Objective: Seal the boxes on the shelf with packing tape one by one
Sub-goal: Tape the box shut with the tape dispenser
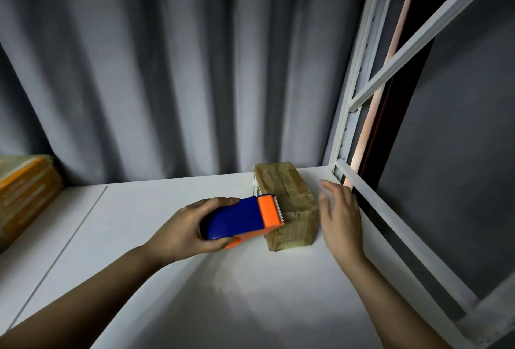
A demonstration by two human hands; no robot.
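Smooth white shelf (167, 279), tape-wrapped box (289, 209); left hand (184, 228) clamped on plastic dispenser (245, 217), right hand (338, 217) spread.

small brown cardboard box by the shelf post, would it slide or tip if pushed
The small brown cardboard box probably slides rather than tips: it lies low and long on the smooth white shelf. Its glossy taped faces likely feel slippery.

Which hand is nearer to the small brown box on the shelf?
Left. The left hand holds the tape dispenser against the brown box; the right hand hovers open beside its right side, apart.
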